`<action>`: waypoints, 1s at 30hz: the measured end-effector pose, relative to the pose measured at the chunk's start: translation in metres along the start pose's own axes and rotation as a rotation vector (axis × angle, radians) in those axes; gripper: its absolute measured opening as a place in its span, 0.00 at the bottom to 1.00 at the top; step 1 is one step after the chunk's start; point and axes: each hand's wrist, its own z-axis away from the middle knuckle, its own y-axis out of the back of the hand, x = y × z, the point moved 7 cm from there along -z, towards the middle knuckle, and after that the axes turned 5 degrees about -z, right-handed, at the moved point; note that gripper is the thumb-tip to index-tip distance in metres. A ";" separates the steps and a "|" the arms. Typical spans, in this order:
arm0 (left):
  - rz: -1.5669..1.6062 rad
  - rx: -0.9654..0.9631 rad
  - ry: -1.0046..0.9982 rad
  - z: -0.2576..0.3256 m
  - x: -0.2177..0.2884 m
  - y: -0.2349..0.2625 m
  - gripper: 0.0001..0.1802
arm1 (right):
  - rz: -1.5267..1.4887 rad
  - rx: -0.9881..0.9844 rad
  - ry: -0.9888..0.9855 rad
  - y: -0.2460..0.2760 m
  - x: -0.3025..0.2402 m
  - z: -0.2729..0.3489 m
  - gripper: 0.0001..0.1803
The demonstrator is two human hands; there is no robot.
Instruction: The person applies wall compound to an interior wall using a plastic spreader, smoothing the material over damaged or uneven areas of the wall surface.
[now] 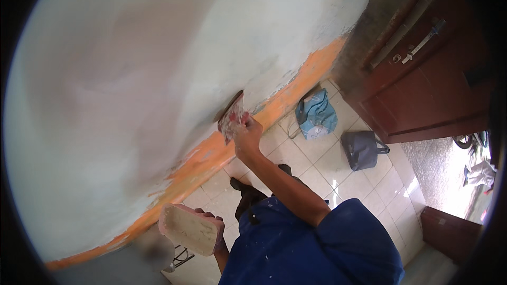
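My right hand [247, 135] is closed round a wide putty knife [229, 122], smeared with pale filler and showing some red. Its dark long edge lies at the wall [211, 63], low down where the whitish coat meets a band of orange paint [272, 106]. Lower and to the left, my left hand [215, 222] grips the side of a pink rectangular tub [167, 220]. Streaks of pale filler coat the inside of the tub, which is tilted so its open top shows.
Light tiles [322, 179] cover the floor below me. A blue bag [318, 113] and a dark handbag [360, 150] lie near the wall and the brown door [422, 84]. Beyond the doorway is bright outdoor ground [435, 166]. Near the tub stands a metal-legged object [182, 256].
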 end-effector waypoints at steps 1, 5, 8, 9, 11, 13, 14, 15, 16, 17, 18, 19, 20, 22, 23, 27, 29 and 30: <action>-0.078 0.080 -0.003 0.000 -0.002 0.000 0.43 | -0.046 0.060 -0.055 0.009 0.005 0.007 0.06; -0.141 0.156 0.018 -0.009 -0.019 -0.025 0.36 | 0.069 0.122 -0.117 0.053 0.009 0.022 0.03; -0.030 0.162 0.013 -0.001 -0.011 -0.007 0.37 | -0.007 0.565 -0.178 0.138 0.038 -0.025 0.02; 0.003 0.185 0.005 0.004 -0.006 0.003 0.37 | -0.029 0.573 -0.148 0.145 0.044 -0.043 0.03; -0.106 0.211 -0.015 0.011 -0.001 0.007 0.39 | -0.072 0.592 -0.097 0.152 0.050 -0.066 0.06; -0.153 0.211 -0.020 0.017 0.003 0.007 0.40 | -0.194 0.479 -0.080 0.126 0.059 -0.080 0.07; -0.143 0.194 -0.017 0.016 0.003 0.007 0.40 | -0.183 0.437 -0.079 0.110 0.058 -0.078 0.08; -0.135 0.176 -0.032 0.021 0.007 0.006 0.41 | -0.166 0.388 -0.091 0.081 0.053 -0.067 0.08; -0.155 0.146 -0.075 0.029 0.016 0.008 0.43 | -0.080 0.355 -0.110 0.058 0.046 -0.049 0.08; -0.168 0.106 -0.091 0.029 0.021 0.012 0.44 | -0.004 0.331 -0.104 0.037 0.030 -0.038 0.08; -0.180 0.074 -0.113 0.029 0.022 0.011 0.46 | -0.017 0.308 -0.069 0.030 0.029 -0.032 0.08; -0.156 0.069 -0.112 0.028 0.022 0.011 0.46 | -0.031 0.286 -0.034 0.024 0.030 -0.027 0.09; -0.133 0.066 -0.116 0.023 0.017 0.009 0.45 | -0.042 0.263 -0.003 0.021 0.031 -0.024 0.09; -0.115 0.079 -0.117 0.019 0.015 0.005 0.45 | -0.019 0.215 0.001 0.005 0.023 -0.008 0.07; -0.115 0.080 -0.115 0.015 0.013 0.004 0.44 | -0.011 0.189 0.008 0.001 0.017 -0.002 0.05; -0.177 0.043 -0.095 0.012 0.011 0.004 0.45 | 0.014 0.123 -0.088 0.029 0.016 0.012 0.04; -0.120 0.062 -0.063 0.011 0.012 0.008 0.44 | 0.106 0.106 -0.047 0.043 0.008 0.020 0.05; -0.090 0.069 -0.044 0.010 0.011 0.009 0.44 | 0.063 0.211 -0.085 0.065 0.013 0.013 0.06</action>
